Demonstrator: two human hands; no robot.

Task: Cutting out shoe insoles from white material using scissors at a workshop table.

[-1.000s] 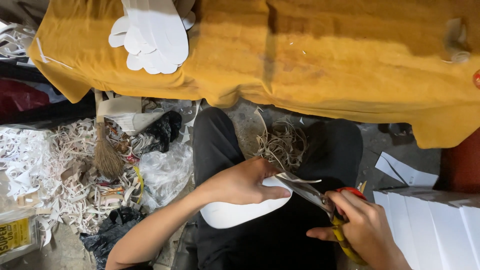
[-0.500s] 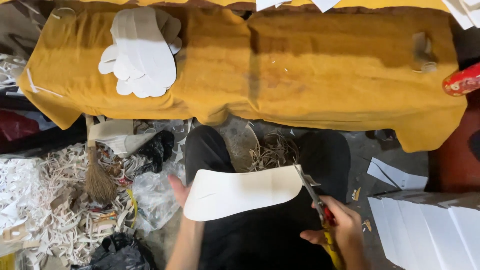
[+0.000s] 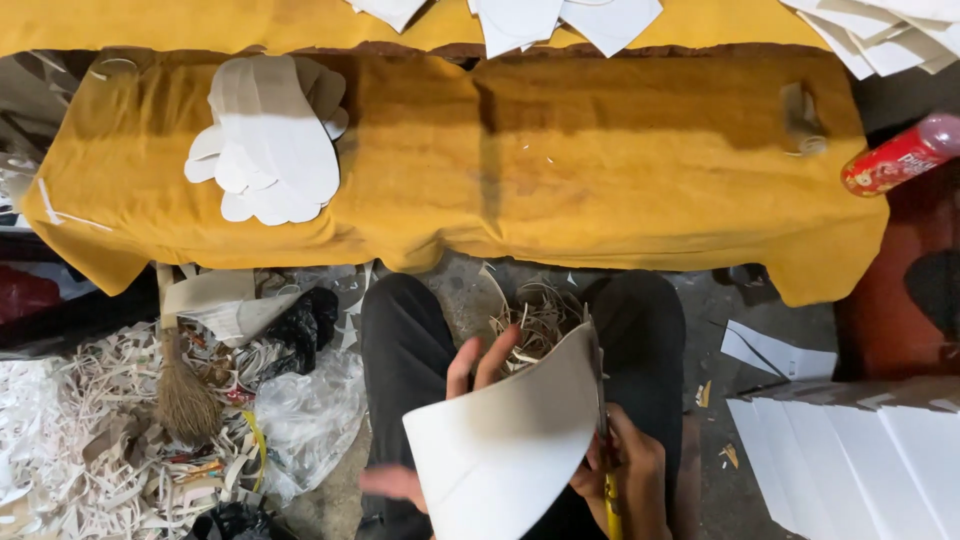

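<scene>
My left hand (image 3: 470,380) holds a white curved cut-out sheet (image 3: 510,440) over my lap, fingers behind its upper edge. My right hand (image 3: 625,480) grips scissors (image 3: 603,440) with yellow handles, blades along the sheet's right edge. A stack of white sole-shaped cut-outs (image 3: 275,140) lies on the mustard-yellow cloth (image 3: 600,170) ahead of me.
White paper trimmings (image 3: 80,440) and a small broom (image 3: 185,390) lie on the floor at left, with a plastic bag (image 3: 310,420). A stack of white sheets (image 3: 870,450) sits at right. A red can (image 3: 900,155) lies at the cloth's right end. More trimmings (image 3: 540,315) lie between my knees.
The sheet has turned from lying flat across my lap to tilted upright, and the scissors have moved up along its right edge. The view has shifted down.
</scene>
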